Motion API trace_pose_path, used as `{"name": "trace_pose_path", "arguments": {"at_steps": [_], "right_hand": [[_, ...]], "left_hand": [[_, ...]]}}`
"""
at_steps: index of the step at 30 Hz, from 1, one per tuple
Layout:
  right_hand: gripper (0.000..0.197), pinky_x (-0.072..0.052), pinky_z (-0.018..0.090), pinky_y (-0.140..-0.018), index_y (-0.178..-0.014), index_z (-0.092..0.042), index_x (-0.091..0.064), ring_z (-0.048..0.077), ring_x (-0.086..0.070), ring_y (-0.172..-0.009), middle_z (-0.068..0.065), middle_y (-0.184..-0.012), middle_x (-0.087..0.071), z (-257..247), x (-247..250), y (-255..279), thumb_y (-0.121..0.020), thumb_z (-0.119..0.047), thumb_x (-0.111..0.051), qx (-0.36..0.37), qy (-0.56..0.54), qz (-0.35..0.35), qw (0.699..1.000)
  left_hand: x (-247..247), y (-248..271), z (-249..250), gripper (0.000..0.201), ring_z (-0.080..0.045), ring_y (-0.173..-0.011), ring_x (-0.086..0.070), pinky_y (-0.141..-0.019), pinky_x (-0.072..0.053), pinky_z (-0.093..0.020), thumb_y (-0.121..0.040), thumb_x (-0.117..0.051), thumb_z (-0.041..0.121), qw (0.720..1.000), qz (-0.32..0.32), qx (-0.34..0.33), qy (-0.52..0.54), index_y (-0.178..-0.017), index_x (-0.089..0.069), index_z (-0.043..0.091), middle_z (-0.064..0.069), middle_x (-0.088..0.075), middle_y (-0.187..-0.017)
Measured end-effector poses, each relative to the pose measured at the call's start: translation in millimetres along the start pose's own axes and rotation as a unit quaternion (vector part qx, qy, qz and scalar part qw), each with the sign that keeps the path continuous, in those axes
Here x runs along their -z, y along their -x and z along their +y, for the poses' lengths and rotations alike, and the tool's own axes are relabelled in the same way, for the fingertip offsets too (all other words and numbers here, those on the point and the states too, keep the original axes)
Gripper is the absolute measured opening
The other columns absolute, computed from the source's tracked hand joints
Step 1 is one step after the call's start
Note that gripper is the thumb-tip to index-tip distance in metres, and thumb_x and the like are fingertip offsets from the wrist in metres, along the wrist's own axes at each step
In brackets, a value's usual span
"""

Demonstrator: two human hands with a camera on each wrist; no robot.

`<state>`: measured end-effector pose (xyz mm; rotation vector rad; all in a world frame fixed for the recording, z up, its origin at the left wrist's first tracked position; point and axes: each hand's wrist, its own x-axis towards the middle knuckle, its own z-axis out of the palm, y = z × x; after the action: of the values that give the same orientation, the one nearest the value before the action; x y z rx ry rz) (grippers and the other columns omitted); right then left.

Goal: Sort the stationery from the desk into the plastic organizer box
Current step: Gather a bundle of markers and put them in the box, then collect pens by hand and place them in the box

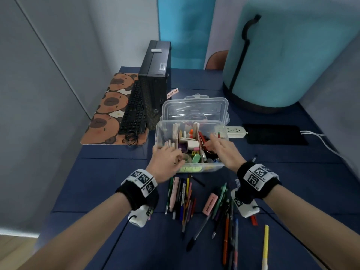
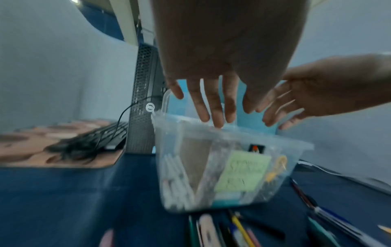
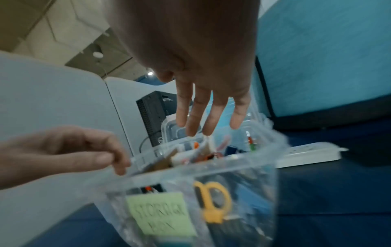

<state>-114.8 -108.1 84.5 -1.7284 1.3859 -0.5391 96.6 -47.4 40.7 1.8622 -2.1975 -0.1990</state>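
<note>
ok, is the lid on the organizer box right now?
No, the lid stands open behind the organizer box, whose dividers and contents are exposed.

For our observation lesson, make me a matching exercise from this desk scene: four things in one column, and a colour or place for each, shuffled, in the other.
Things
1. scissors handles
2. storage label
3. keyboard
4. loose pens

Descriptions
A. pale green, on the organizer box front wall
B. on the blue desk, in front of the box
C. yellow-orange, inside the box
D. black, leaning against the computer tower

Pairs: 1-C, 2-A, 3-D, 4-B
</note>
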Motion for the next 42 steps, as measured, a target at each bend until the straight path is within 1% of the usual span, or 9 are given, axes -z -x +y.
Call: {"name": "trace_pose_path", "arguments": {"at_steps": [7, 10, 12, 14, 17, 21, 30, 37, 42], "right_hand": [[0.037, -0.042, 0.036, -0.087, -0.099, -0.012, -0.070, 0.020, -0.057, -0.096, 0.002, -0.092, -0.061, 64, 27, 50, -0.103, -0.029, -0.037, 0.016, 0.044, 0.145, 0.988], [0.029, -0.043, 0.034, -0.083, -0.087, -0.014, -0.065, 0.026, -0.058, -0.091, 0.004, -0.087, -0.058, 109, 29, 69, -0.100, -0.027, -0.043, -0.070, 0.052, 0.174, 0.981], [0.027, -0.049, 0.047, -0.084, -0.083, -0.012, -0.059, 0.033, -0.060, -0.087, 0.010, -0.088, -0.061, 137, 28, 86, -0.097, -0.029, -0.045, -0.145, 0.039, 0.179, 0.972], [0.025, -0.048, 0.045, -0.090, -0.099, -0.006, -0.058, 0.037, -0.059, -0.096, 0.015, -0.102, -0.064, 155, 29, 108, -0.096, -0.027, -0.045, -0.235, 0.057, 0.162, 0.957], [0.052, -0.043, 0.037, -0.092, -0.132, -0.004, -0.039, 0.037, -0.053, -0.113, 0.019, -0.126, -0.053, 181, 24, 142, -0.092, -0.035, -0.052, -0.373, 0.108, 0.091, 0.917], [0.090, -0.052, 0.046, -0.090, -0.144, -0.012, -0.015, 0.039, -0.055, -0.111, 0.020, -0.138, -0.038, 206, 6, 163, -0.075, -0.042, -0.065, -0.455, 0.136, 0.006, 0.880], [0.040, -0.058, 0.049, -0.076, -0.117, -0.010, -0.036, 0.032, -0.060, -0.096, 0.014, -0.111, -0.051, 186, -14, 145, -0.084, -0.004, -0.059, -0.373, 0.035, 0.007, 0.927], [0.010, -0.060, 0.038, -0.063, -0.089, -0.007, -0.049, 0.029, -0.063, -0.083, 0.014, -0.090, -0.057, 167, -19, 132, -0.084, -0.008, -0.058, -0.363, -0.049, 0.015, 0.930], [0.016, -0.046, 0.038, -0.079, -0.106, -0.007, -0.048, 0.029, -0.051, -0.081, 0.014, -0.105, -0.045, 161, -13, 116, -0.099, -0.019, -0.040, -0.269, -0.015, 0.182, 0.946]], "left_hand": [[-33, 55, 5, 0.026, -0.017, -0.091, -0.052, -0.079, -0.031, -0.031, -0.089, -0.041, 0.026, 0.989, 0.125, -0.067, -0.039, -0.108, -0.058, 0.023, 0.002, -0.056, -0.102], [-56, 77, 13, 0.026, -0.018, -0.075, -0.059, -0.066, -0.043, -0.032, -0.087, -0.039, 0.024, 0.989, 0.096, -0.101, -0.042, -0.104, -0.059, 0.020, 0.001, -0.061, -0.093], [-76, 90, 13, 0.026, -0.022, -0.066, -0.063, -0.060, -0.046, -0.032, -0.085, -0.040, 0.025, 0.993, 0.056, -0.086, -0.051, -0.101, -0.059, 0.017, 0.000, -0.062, -0.083], [-83, 97, 9, 0.023, -0.028, -0.080, -0.063, -0.068, -0.047, -0.038, -0.082, -0.050, 0.027, 0.996, 0.010, 0.021, -0.091, -0.100, -0.060, 0.017, -0.003, -0.062, -0.088], [-88, 101, -2, 0.047, -0.029, -0.114, -0.047, -0.086, -0.042, -0.044, -0.088, -0.053, 0.036, 0.956, -0.065, 0.261, -0.118, -0.130, -0.043, 0.018, -0.008, -0.047, -0.126], [-93, 103, -16, 0.055, -0.032, -0.119, -0.037, -0.094, -0.039, -0.042, -0.092, -0.050, 0.040, 0.897, -0.077, 0.434, -0.035, -0.135, -0.029, 0.013, -0.012, -0.030, -0.135], [-101, 89, 2, 0.062, -0.042, -0.122, -0.040, -0.100, -0.038, -0.042, -0.083, -0.056, 0.001, 0.899, -0.153, 0.400, 0.091, -0.139, -0.029, 0.008, -0.021, -0.029, -0.136], [-107, 91, 10, 0.058, -0.040, -0.117, -0.047, -0.100, -0.040, -0.039, -0.087, -0.055, 0.012, 0.903, -0.164, 0.357, 0.175, -0.138, -0.029, 0.007, -0.021, -0.034, -0.134], [-103, 94, 6, 0.059, -0.034, -0.118, -0.047, -0.095, -0.040, -0.032, -0.085, -0.060, 0.013, 0.900, -0.160, 0.353, 0.198, -0.136, -0.031, 0.005, -0.019, -0.036, -0.132]]}}
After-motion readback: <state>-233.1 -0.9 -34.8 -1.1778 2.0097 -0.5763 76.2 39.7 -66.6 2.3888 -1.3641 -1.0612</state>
